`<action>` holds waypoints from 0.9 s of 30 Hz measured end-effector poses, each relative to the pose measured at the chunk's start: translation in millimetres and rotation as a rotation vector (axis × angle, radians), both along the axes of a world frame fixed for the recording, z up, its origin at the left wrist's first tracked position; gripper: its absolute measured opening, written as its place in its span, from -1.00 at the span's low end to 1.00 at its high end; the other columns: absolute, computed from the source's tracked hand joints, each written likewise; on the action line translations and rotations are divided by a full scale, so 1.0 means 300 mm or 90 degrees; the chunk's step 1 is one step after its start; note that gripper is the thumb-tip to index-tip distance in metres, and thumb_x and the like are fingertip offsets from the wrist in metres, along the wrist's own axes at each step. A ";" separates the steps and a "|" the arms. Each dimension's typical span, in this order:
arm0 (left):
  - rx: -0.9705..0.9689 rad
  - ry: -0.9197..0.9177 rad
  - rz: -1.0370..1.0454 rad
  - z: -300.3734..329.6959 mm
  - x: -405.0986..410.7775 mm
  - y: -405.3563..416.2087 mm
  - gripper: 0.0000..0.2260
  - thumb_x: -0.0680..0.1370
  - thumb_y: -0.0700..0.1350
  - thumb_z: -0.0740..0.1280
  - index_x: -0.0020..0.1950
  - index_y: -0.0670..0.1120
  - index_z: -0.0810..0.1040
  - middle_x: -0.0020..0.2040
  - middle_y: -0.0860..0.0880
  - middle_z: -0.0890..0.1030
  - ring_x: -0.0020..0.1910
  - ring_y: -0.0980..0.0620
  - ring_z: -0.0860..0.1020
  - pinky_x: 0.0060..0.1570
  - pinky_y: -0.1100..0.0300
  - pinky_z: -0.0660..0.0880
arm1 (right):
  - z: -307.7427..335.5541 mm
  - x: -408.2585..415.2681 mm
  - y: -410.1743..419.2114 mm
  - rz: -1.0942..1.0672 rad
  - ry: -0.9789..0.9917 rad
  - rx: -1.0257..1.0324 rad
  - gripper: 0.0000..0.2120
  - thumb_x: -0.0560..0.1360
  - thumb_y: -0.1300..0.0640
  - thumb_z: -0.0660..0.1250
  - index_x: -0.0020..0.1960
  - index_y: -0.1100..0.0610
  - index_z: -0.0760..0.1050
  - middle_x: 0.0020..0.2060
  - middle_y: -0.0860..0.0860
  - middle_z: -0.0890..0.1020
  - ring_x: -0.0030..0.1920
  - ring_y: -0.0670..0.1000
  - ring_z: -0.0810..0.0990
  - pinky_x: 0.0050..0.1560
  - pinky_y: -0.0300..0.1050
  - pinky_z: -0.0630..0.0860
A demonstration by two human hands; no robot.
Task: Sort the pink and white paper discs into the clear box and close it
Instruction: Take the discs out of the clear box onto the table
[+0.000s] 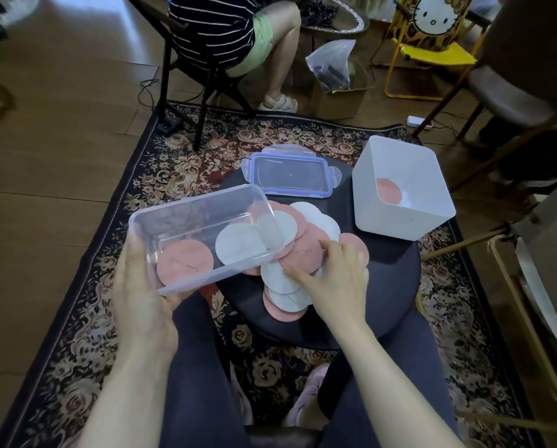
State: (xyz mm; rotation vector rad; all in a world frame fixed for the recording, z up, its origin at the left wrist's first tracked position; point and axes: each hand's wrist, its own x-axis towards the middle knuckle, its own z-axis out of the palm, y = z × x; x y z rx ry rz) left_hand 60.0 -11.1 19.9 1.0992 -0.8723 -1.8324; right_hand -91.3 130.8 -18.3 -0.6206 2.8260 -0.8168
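My left hand [141, 286] grips the near left end of the clear box [186, 218] and holds it tilted above the small round black table [383, 286]. Inside the box lie a pink disc [183, 265] and a white disc [238, 244]. A loose pile of pink and white discs [298, 240] is spread over the table. My right hand [335, 273] rests on this pile, thumb and fingers pinching at a pink disc [303, 253]. The clear lid with a blue rim [290, 173] lies at the table's far side.
A white square bin [409, 163] stands tilted at the table's right with one pink disc [388, 191] inside. A person sits on a black chair [180, 76] beyond the floral rug. A cardboard box with a plastic bag [335, 79] and chairs stand at the far right.
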 end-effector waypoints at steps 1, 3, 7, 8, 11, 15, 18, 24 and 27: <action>-0.016 0.000 -0.024 -0.006 -0.003 -0.007 -0.63 0.61 0.18 0.20 0.35 0.06 0.49 0.19 -0.03 0.65 0.15 -0.08 0.63 -0.04 -0.21 0.60 | -0.005 -0.003 0.002 -0.002 -0.014 -0.022 -0.38 0.28 -0.18 0.50 0.22 0.09 0.42 0.08 -0.02 0.46 0.18 0.06 0.34 0.15 -0.06 0.26; -0.033 -0.016 -0.028 0.006 -0.003 0.000 -0.63 0.62 0.16 0.18 0.37 0.06 0.47 0.19 -0.01 0.65 0.16 -0.09 0.62 -0.04 -0.23 0.59 | 0.001 -0.011 0.010 -0.022 -0.009 -0.069 -0.47 0.29 -0.06 0.52 0.14 0.09 0.40 0.05 -0.06 0.46 0.14 0.01 0.35 0.13 -0.05 0.31; -0.032 -0.022 -0.030 -0.001 -0.001 -0.003 -0.62 0.62 0.16 0.18 0.38 0.04 0.47 0.20 -0.01 0.64 0.17 -0.08 0.61 -0.06 -0.23 0.60 | 0.039 -0.037 0.041 -0.093 -0.131 -0.215 -0.66 0.37 0.15 0.44 0.03 -0.03 0.36 -0.09 -0.16 0.53 -0.09 -0.05 0.49 -0.17 -0.14 0.37; -0.025 -0.025 -0.029 0.004 -0.001 -0.003 -0.61 0.62 0.16 0.18 0.38 0.03 0.46 0.19 -0.02 0.64 0.16 -0.08 0.62 -0.06 -0.23 0.60 | 0.044 -0.051 0.054 -0.108 -0.156 -0.238 -0.69 0.40 0.17 0.41 0.03 -0.01 0.37 -0.11 -0.17 0.54 -0.11 -0.05 0.51 -0.20 -0.17 0.38; -0.031 -0.026 -0.029 0.003 0.007 -0.008 -0.62 0.62 0.16 0.19 0.38 0.04 0.47 0.16 0.01 0.66 0.13 -0.05 0.64 -0.07 -0.20 0.61 | 0.059 -0.098 0.092 -0.153 -0.150 -0.275 -0.81 0.47 0.20 0.34 0.06 0.13 0.43 -0.11 -0.06 0.56 -0.06 0.04 0.52 -0.06 -0.08 0.44; -0.027 -0.039 -0.016 0.005 0.015 -0.017 -0.62 0.61 0.17 0.20 0.36 0.05 0.49 0.14 0.03 0.67 0.11 -0.02 0.64 0.01 -0.24 0.57 | 0.079 -0.143 0.094 -0.161 -0.259 -0.352 -0.93 0.52 0.20 0.28 -0.05 0.21 0.48 -0.22 0.03 0.55 -0.25 0.00 0.49 -0.25 -0.14 0.42; -0.023 -0.042 -0.018 0.003 0.025 -0.019 -0.61 0.59 0.19 0.21 0.34 0.06 0.50 0.16 0.01 0.66 0.11 -0.03 0.64 -0.02 -0.20 0.59 | 0.093 -0.156 0.069 -0.122 -0.299 -0.358 -0.94 0.53 0.19 0.30 0.00 0.13 0.51 -0.29 -0.01 0.55 -0.45 -0.14 0.46 -0.31 -0.21 0.40; -0.015 -0.046 -0.030 -0.014 0.039 -0.027 -0.60 0.59 0.20 0.21 0.36 0.05 0.49 0.21 -0.03 0.64 0.16 -0.08 0.62 -0.04 -0.21 0.60 | 0.067 -0.138 0.103 -0.095 -0.283 -0.326 -0.95 0.52 0.18 0.33 -0.02 0.12 0.54 -0.23 -0.01 0.62 -0.31 -0.05 0.50 -0.23 -0.17 0.44; -0.011 -0.040 -0.031 -0.025 0.041 -0.027 -0.59 0.59 0.20 0.21 0.37 0.04 0.48 0.24 -0.05 0.62 0.19 -0.11 0.60 -0.03 -0.23 0.59 | 0.055 -0.125 0.132 -0.046 -0.293 -0.288 -0.93 0.52 0.21 0.34 -0.07 0.06 0.57 -0.41 -0.16 0.60 -0.45 -0.17 0.44 -0.32 -0.33 0.41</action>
